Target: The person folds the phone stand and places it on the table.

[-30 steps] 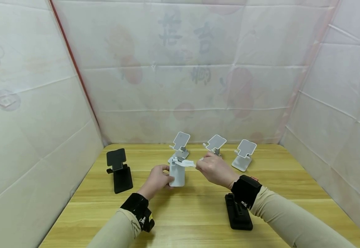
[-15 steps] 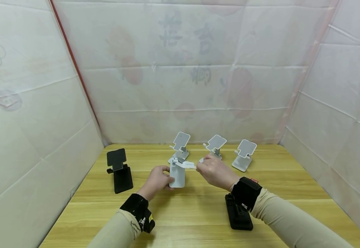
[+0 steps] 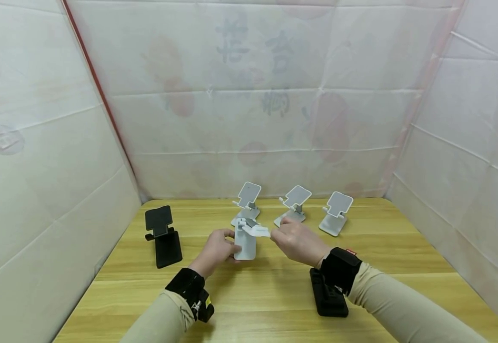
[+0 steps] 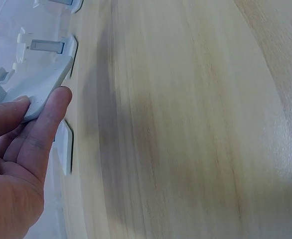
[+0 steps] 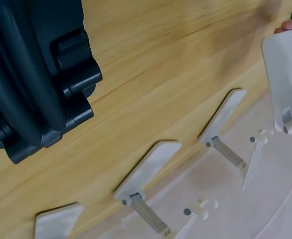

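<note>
Both arms [image 3: 159, 317] forward, white stand [image 3: 246, 245] in left hand [image 3: 216, 250], likely right hand [image 3: 299, 242] too.

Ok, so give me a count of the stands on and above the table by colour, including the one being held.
White: 4 (rear left stand, rear middle stand, rear right stand, held stand)
Black: 2 (unfolded stand, folded stand)
Total: 6
</note>
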Available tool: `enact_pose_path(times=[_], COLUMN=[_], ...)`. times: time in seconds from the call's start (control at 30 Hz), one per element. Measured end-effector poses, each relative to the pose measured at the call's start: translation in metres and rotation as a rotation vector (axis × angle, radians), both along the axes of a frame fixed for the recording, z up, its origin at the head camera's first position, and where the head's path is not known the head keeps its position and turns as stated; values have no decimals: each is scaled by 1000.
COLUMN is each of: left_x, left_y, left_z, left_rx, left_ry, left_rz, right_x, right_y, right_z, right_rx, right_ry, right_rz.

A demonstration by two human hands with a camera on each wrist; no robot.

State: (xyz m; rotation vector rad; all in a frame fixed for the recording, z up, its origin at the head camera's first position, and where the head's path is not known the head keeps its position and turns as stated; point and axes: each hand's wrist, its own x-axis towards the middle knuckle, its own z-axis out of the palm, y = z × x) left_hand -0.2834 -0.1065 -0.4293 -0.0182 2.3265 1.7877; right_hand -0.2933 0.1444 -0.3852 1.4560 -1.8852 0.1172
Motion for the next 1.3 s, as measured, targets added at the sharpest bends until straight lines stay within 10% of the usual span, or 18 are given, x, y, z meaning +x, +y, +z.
enact_pose_path(times=[1.3], left_x=[5], left_y=[4], left_z=[15], left_rx=[319], left_ry=[-40], left_rz=[-103], right_x=[8], right_y=[-3], right_z=[-8], right_rx=[207], right_ry=[158], right_rz=[-30])
